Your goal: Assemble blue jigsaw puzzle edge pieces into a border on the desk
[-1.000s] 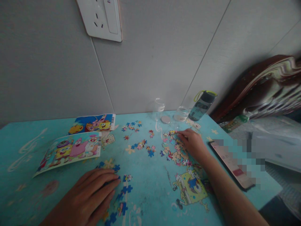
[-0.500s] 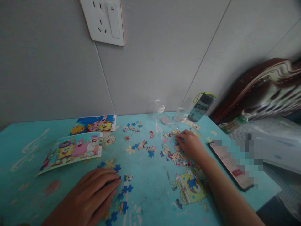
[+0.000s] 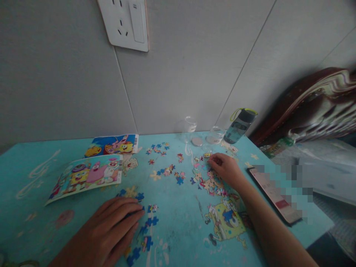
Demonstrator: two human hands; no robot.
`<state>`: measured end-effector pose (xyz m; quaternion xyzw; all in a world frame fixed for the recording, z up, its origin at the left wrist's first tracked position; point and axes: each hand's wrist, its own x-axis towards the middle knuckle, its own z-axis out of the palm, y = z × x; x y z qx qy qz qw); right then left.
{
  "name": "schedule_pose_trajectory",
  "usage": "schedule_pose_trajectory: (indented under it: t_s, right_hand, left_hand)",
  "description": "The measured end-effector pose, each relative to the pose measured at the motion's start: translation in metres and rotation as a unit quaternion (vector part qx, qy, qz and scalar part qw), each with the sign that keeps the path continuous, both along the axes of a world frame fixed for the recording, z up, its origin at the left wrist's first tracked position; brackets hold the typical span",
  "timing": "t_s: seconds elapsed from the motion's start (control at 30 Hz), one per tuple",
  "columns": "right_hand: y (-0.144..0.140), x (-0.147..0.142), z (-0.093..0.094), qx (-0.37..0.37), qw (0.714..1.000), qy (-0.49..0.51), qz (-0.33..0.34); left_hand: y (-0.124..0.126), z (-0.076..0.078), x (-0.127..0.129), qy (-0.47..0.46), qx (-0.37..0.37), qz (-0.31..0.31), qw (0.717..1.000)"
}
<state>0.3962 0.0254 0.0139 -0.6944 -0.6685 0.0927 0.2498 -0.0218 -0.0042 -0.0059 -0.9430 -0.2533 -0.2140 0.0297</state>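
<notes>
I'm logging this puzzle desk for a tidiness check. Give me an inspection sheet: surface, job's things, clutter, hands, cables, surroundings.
Surface: turquoise cartoon-print table, scuffed.
Job's things: loose puzzle pieces heaped mid-right; blue pieces near front; two reference pictures at left.
Clutter: water bottle, jar and lid at the back; phone at right edge.
Hands: left hand flat on the blue pieces; right hand on the heap, fingers curled, grip unclear.
Cables: nothing seen.
Surroundings: grey wall with socket; patterned fabric at right.
</notes>
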Motion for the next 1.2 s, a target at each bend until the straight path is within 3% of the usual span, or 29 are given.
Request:
schedule_pose_trajectory:
  t_s: [0.3,0.57,0.77,1.2]
  right_hand:
    - [0.000,-0.005,0.006,0.038,0.999,-0.013,-0.028]
    - [-0.008,-0.018,0.010,-0.003,0.992,-0.079,0.099]
    - [-0.020,-0.022,0.017,-0.018,0.980,-0.036,0.195]
    - [-0.029,-0.028,0.022,-0.026,0.976,-0.097,0.193]
  left_hand:
    - [0.002,0.002,0.002,-0.020,0.006,-0.018,1.000]
    - [0.002,0.004,0.003,-0.024,0.013,-0.018,0.999]
    - [0.000,0.000,-0.001,-0.005,-0.016,-0.001,1.000]
    - [-0.002,-0.003,-0.003,0.004,-0.049,0.008,0.999]
